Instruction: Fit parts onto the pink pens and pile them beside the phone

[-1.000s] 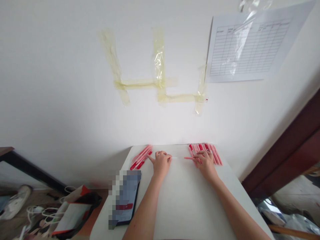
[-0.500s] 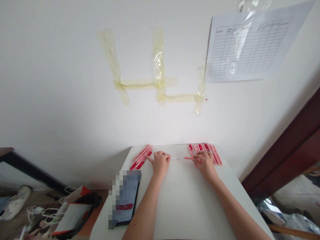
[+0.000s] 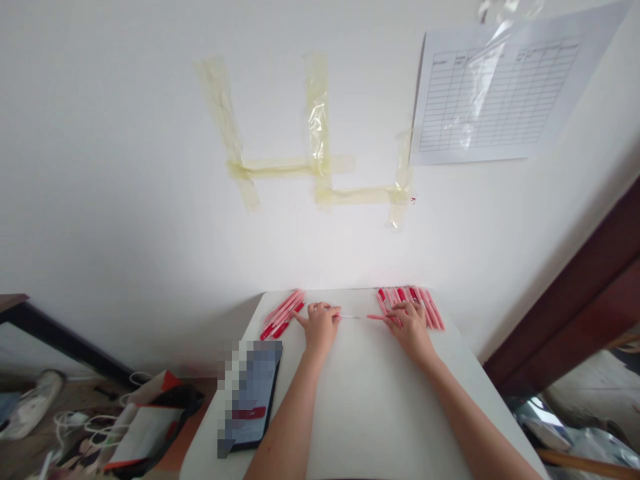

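Note:
On a white table (image 3: pixel 370 400) against the wall, my left hand (image 3: pixel 320 327) pinches a thin pale refill (image 3: pixel 350 317) that points right. My right hand (image 3: pixel 410 323) grips a pink pen barrel (image 3: pixel 376 317) whose open end points left, almost touching the refill's tip. A pile of red-and-pink pens (image 3: pixel 283 313) lies just left of my left hand. A row of several pink pens (image 3: pixel 417 300) lies under and behind my right hand.
A tablet (image 3: pixel 250 400) lies at the table's left edge. Bags, cables and a shoe (image 3: pixel 35 407) clutter the floor at left. Tape strips (image 3: pixel 317 127) and a printed grid sheet (image 3: pixel 495 93) hang on the wall. A dark wooden frame (image 3: pixel 575 300) stands at right.
The refill in my left hand and the barrel in my right have drawn closer together, tip to opening. Both hands barely shifted otherwise.

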Motion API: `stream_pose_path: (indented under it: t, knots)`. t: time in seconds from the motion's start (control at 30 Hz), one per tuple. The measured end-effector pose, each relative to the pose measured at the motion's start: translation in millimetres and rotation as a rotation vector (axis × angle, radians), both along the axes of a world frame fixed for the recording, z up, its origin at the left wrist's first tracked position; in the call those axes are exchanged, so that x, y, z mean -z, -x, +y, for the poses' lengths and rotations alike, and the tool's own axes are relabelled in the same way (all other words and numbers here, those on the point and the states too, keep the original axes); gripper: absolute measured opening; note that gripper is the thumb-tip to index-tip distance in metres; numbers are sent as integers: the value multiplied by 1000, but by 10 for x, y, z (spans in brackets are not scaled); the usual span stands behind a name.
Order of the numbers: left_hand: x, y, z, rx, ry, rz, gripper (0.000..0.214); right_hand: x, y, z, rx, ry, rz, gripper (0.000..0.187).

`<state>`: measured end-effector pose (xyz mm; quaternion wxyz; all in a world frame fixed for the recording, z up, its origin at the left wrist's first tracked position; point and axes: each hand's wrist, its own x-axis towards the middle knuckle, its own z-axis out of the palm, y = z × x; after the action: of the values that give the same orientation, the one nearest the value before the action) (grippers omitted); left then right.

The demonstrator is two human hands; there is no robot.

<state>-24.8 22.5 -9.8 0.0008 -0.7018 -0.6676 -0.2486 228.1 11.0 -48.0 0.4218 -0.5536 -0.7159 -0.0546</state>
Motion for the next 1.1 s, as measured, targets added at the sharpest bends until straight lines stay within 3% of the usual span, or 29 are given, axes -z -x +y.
stream_pose_path:
  t: [0.13, 0.4, 0.53, 1.1]
  knots:
    - [4, -14, 1, 13, -2, -13, 24, -46, 69, -50, 21, -29, -31, 24]
    - [16, -193, -73, 135, -9, 19, 28, -132, 282, -163, 194, -39, -168, 17]
    - [23, -281, -110, 186, 3, 30, 24, -119, 304, -171, 194, -13, -219, 14]
    - [60, -302, -80, 174, -4, 19, 14, -63, 290, -143, 186, 28, -223, 18]
